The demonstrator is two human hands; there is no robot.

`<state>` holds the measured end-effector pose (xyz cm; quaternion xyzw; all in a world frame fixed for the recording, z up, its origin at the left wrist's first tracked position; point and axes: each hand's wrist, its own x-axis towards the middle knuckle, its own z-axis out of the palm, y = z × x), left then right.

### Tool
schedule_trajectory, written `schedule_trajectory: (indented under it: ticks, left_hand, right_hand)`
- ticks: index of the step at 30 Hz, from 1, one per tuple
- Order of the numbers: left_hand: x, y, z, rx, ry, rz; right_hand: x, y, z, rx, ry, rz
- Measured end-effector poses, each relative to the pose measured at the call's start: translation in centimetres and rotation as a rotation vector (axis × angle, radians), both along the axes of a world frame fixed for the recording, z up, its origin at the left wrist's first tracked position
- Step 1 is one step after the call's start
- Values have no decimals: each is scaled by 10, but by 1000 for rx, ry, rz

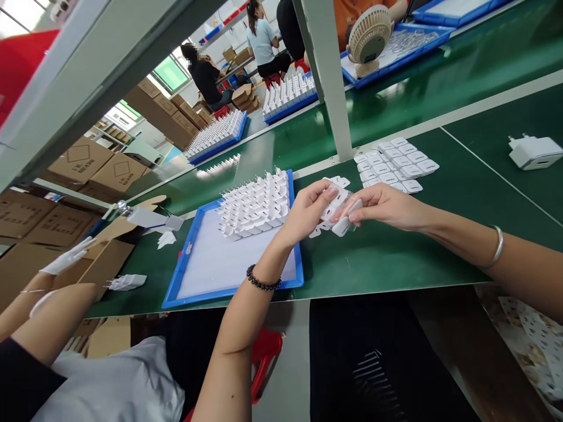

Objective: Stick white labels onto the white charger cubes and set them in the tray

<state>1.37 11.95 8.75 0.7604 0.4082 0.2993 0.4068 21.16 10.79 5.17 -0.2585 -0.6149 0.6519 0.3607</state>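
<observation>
In front of me, over the green bench, my left hand [310, 210] is closed on a white plug charger [335, 200] with a small dark port. My right hand [389, 206] meets it from the right, its thumb and fingers pinching a small white rounded piece [355, 206]. Something see-through and pinkish shows between the hands; I cannot make out what it is. More white chargers [341, 227] lie just under and behind my hands, partly hidden by them. To the right, rounded white chargers [398, 164] stand grouped with their port ends up.
A blue-rimmed tray [233, 296] holds rows of chargers [257, 205], prongs up. One charger [534, 151] lies far right. At left, a co-worker's gloved hand [68, 258] is by an open carton [108, 266]. A metal post [328, 76] rises behind; a fan [370, 35] stands beyond.
</observation>
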Motion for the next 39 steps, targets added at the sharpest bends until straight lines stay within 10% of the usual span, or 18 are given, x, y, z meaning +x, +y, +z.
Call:
schedule_trajectory:
  ticks: [3,9,13,18,26,39]
  left_hand:
    - [-3,10,5,-69,-36,53]
    - [-34,36,19,418,-88,456]
    - [-32,40,10,447,300,317]
    - [-7,39,-11,286,617,215]
    - [5,31,-31,-100,-17,131]
    - [23,11,-29,39,-52,231]
  right_hand:
    - [9,6,5,8,-37,8]
    - [38,32,7,18,-223,-178]
    - [38,46,-4,-204,-179,-483]
    - [25,42,-14,-300,-77,-466]
    - [7,25,-15,-321,121,-268]
    - [-3,20,-18,-190,131,-492]
